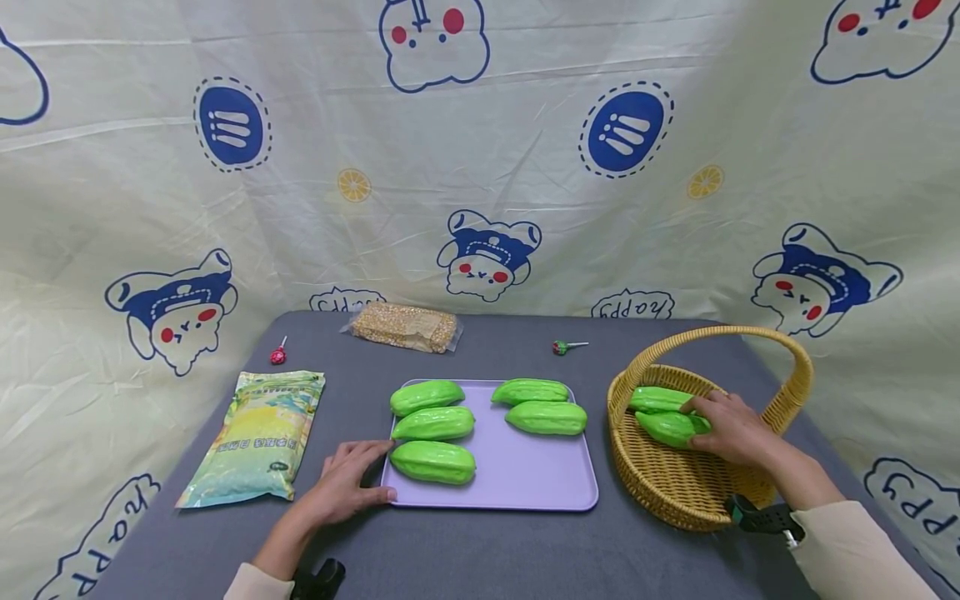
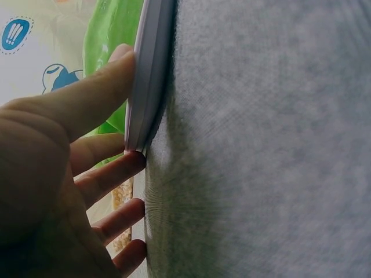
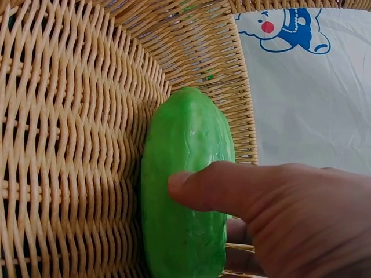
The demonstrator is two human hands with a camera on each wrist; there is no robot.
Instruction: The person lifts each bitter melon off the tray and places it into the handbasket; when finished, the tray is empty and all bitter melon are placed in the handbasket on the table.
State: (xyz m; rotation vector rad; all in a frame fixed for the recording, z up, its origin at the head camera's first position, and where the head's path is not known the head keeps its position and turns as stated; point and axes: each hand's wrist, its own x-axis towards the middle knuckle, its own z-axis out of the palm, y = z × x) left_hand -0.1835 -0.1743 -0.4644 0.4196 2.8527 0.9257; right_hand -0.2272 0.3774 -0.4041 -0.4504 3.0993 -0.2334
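Observation:
My left hand (image 1: 348,483) is at the left edge of a lilac tray (image 1: 525,475), its thumb and forefinger touching the rim, the fingers spread. On the tray's left side lie three ridged green gourds (image 1: 432,462), one behind another. Two more gourds (image 1: 546,417) lie at its back right. Inside a wicker basket (image 1: 678,483) at the right, my right hand (image 1: 731,427) holds a green gourd (image 3: 185,133), thumb across its top and other fingers partly hidden at its far side. Another gourd (image 1: 656,399) lies right behind that one.
A yellow-green printed bag (image 1: 258,437) lies left of the tray. Behind are a clear pack of grains (image 1: 405,326), a red lollipop (image 1: 278,356) and a green-and-red lollipop (image 1: 561,347). The basket's tall handle (image 1: 712,332) arches over it. A printed curtain (image 1: 487,167) hangs behind the grey table.

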